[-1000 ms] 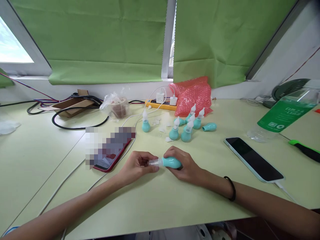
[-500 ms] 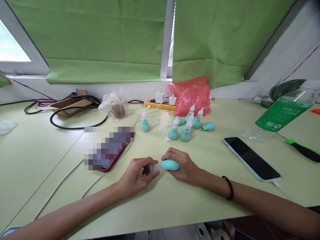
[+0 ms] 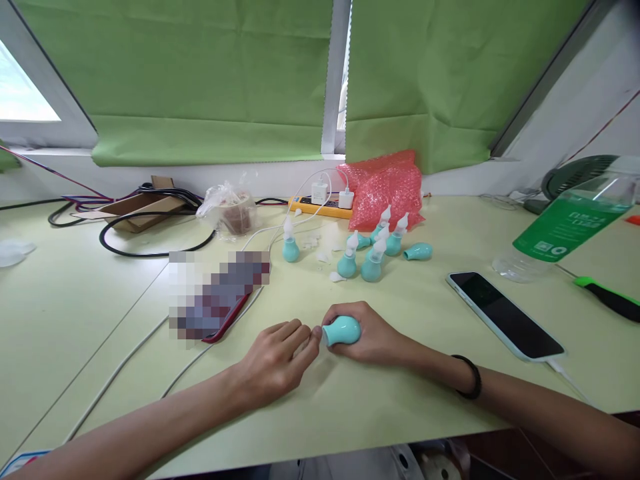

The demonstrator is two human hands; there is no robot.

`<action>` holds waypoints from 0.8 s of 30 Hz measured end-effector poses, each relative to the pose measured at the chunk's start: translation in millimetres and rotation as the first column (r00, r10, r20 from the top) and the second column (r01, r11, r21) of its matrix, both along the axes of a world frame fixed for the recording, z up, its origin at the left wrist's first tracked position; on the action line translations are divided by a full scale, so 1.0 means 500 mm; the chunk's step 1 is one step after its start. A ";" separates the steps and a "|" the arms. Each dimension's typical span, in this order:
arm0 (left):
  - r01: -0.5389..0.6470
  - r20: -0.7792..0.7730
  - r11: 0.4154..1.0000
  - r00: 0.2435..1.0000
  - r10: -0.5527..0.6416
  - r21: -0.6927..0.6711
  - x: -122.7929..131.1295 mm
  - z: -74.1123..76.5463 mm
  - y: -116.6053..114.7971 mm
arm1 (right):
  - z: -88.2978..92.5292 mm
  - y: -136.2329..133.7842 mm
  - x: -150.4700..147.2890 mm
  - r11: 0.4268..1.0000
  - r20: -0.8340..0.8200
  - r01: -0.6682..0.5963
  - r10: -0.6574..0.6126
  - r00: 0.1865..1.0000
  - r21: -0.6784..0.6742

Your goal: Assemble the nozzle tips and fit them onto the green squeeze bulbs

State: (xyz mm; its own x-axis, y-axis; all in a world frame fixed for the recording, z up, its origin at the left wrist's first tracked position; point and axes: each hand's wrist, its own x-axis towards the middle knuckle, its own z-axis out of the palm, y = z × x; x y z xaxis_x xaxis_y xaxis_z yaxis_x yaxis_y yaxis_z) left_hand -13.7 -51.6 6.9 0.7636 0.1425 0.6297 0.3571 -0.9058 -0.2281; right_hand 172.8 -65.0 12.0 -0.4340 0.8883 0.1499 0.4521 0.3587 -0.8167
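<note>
Landmark for this entry: the glossy teal rubber bulb (image 3: 344,330), held above the pale green worktop (image 3: 320,413). The right hand (image 3: 374,333) has its grip closed around the bulb, mouth pointing left. The left hand (image 3: 277,360) has its fingers curled in, fingertips at that mouth; cannot tell what its grip encloses.

Room: open surface runs from below the bulb to the worktop's front edge, and another strip lies beyond it, up to a cluster of upright teal bulbs with frosted nozzles (image 3: 372,267). Right of the bulb, past the wrist, lies a dark-screened phone in a pale case (image 3: 505,317); left of it, a red-cased phone, partly blurred (image 3: 227,320). The left forearm takes up the near-left side.

Versus half a second ago: the clear tube, then visible between left fingertips and bulb, is now mostly hidden; the left hand has rolled, knuckles upward. Cluster and phones unmoved.
</note>
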 end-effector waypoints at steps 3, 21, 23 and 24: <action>0.017 -0.080 0.989 0.997 -0.005 0.144 -0.003 0.013 -0.008 | 0.004 0.000 -0.001 0.999 0.004 0.002 -0.002 1.000 -0.047; 0.153 0.215 0.213 0.927 0.308 -0.965 0.002 0.021 0.024 | 0.001 -0.009 -0.009 0.933 -0.067 0.117 -0.100 0.993 0.339; 0.256 0.283 0.125 0.910 0.302 -0.959 0.004 0.022 0.024 | -0.005 -0.007 -0.009 0.915 -0.029 0.050 -0.042 0.999 0.401; 0.295 0.311 0.098 0.899 0.310 -0.951 0.005 0.022 0.024 | -0.006 -0.007 -0.008 0.906 -0.012 0.018 -0.014 1.000 0.423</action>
State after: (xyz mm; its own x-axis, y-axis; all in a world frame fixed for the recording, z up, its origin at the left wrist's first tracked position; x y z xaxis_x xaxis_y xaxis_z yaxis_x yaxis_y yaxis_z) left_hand -11.2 -39.6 18.0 0.5239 0.8460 0.0997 0.1278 -0.1937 0.9727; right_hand 168.8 -68.3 8.8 -0.4174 0.7474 0.5169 0.4544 0.6642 -0.5935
